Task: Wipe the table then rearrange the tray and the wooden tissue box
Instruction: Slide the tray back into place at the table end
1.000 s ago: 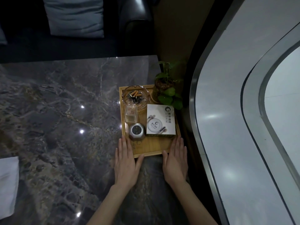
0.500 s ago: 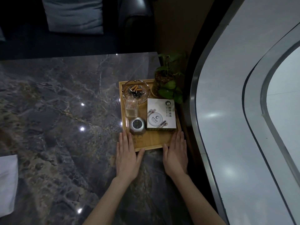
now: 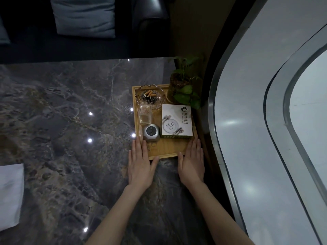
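Observation:
A wooden tray (image 3: 168,151) lies on the dark marble table (image 3: 67,121) near its far right corner. On it stand a glass ashtray (image 3: 149,98) with cigarette butts, a small clear glass (image 3: 146,114), a silver round gadget (image 3: 151,132) and a white printed tissue box (image 3: 177,123). My left hand (image 3: 139,163) lies flat on the tray's near left corner, fingers straight. My right hand (image 3: 192,162) lies flat on the near right corner. Both thumbs press the tray's near edge.
A potted green plant (image 3: 184,89) stands at the tray's far right corner. A white cloth (image 3: 9,195) lies at the table's left edge. A dark sofa with a grey-blue cushion (image 3: 85,16) is behind the table. A curved grey ledge (image 3: 256,121) borders the right side.
Both hands and the tray have slid away from me toward the table's far right corner, close beside the plant.

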Demonstrator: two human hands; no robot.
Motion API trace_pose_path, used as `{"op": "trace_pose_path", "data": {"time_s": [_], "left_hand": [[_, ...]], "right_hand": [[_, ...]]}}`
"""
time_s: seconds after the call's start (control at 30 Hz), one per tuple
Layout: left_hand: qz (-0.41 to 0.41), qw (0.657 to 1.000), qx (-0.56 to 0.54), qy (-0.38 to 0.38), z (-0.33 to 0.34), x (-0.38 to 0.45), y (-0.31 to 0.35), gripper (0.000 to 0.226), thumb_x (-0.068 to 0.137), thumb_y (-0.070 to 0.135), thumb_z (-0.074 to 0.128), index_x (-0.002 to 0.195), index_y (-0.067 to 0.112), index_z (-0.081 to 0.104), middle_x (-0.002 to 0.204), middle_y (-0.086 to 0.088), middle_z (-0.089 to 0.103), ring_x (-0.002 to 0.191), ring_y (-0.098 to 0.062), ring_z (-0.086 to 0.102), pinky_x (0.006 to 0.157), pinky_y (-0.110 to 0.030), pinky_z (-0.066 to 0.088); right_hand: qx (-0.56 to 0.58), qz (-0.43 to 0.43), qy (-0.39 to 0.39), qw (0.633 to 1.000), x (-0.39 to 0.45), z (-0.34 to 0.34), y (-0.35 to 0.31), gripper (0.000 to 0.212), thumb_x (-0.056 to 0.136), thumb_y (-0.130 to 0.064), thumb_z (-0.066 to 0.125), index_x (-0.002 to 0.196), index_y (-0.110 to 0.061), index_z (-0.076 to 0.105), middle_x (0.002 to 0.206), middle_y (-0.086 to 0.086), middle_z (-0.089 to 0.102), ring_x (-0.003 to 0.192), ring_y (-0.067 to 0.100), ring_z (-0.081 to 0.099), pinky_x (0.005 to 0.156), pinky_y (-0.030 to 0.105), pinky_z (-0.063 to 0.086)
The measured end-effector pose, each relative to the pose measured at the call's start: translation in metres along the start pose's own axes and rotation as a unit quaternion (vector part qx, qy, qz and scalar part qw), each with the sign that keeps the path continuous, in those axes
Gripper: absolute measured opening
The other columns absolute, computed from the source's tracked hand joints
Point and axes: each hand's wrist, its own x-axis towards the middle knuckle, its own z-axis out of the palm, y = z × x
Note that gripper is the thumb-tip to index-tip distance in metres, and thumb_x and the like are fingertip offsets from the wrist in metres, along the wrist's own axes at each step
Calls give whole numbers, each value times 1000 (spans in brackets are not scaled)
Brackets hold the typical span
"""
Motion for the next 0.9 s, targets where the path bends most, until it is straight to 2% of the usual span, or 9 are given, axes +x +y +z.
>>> {"op": "trace_pose_path", "data": {"time_s": [0.13, 0.23, 0.3, 0.37, 0.47, 0.53, 0.7, 0.8, 0.9], "left_hand": [[6, 999, -22, -23, -6, 0, 0, 76, 87, 59, 15, 137, 15, -22, 146, -1, -31, 133, -11, -29, 113, -36, -11], [26, 997, -57, -55, -17, 0, -5, 75, 91, 53, 23, 142, 14, -16, 152, -3, -25, 134, -8, -25, 114, -37, -9], [39, 993, -95, -55, -26, -1, -11, 71, 92, 50, 27, 145, 17, -8, 156, -3, -13, 141, -11, -13, 117, -38, -1], [50, 989, -131, -35, -40, -3, -17, 64, 93, 45, 32, 146, 21, 6, 157, -3, 10, 143, -17, 11, 117, -42, 14], [41, 988, -146, -25, -64, -7, -34, 48, 93, 40, 37, 137, 21, 34, 136, -5, 50, 123, -21, 46, 102, -43, 39], [17, 990, -141, -24, -80, -11, -50, 39, 93, 39, 38, 122, 19, 52, 121, -6, 61, 109, -23, 56, 91, -41, 46], [-24, 991, -130, 37, -126, -21, -108, 29, 90, 36, 45, 98, 16, 65, 102, -14, 70, 99, -32, 61, 80, -40, 48], [-47, 982, -164, 78, -161, -29, -147, 26, 90, 32, 47, 98, 15, 65, 102, -13, 70, 99, -31, 61, 81, -39, 47], [-75, 972, -191, 112, -198, -39, -189, 27, 92, 31, 45, 104, 15, 63, 102, -8, 69, 97, -27, 60, 80, -37, 47]], "right_hand": [[-9, 9, -18, 1000, 1, -5, -3, 63, 97, -36, 17, 144, 3, 2, 157, 19, 3, 145, 26, -3, 114, 32, -6], [-90, 2, -30, 996, 5, -16, -13, 58, 96, -26, 35, 138, 13, 21, 148, 31, 24, 141, 37, 17, 117, 41, 16], [-129, -17, -23, 991, 4, -27, -24, 43, 93, -19, 41, 124, 11, 46, 130, 30, 50, 125, 39, 44, 101, 42, 39], [-138, -53, -29, 989, 3, -37, -40, 28, 91, -17, 44, 105, 1, 60, 111, 20, 65, 103, 34, 60, 81, 35, 47], [-128, -110, -50, 984, 0, -42, -73, 21, 91, -19, 45, 93, -8, 63, 97, 12, 70, 88, 31, 66, 65, 31, 44], [-113, -162, -38, 980, -3, -39, -100, 19, 92, -19, 46, 89, -10, 62, 92, 11, 70, 82, 29, 67, 60, 30, 40], [-85, -275, -35, 957, -16, -33, -176, 22, 92, -25, 42, 90, -11, 58, 95, 11, 69, 87, 31, 65, 66, 36, 45], [-70, -299, -29, 951, -21, -32, -222, 26, 92, -29, 40, 96, -10, 58, 101, 12, 69, 96, 33, 63, 73, 38, 47], [-21, -303, -10, 953, -22, -35, -269, 28, 93, -30, 40, 96, -9, 59, 99, 12, 69, 95, 34, 62, 73, 39, 46]]}}
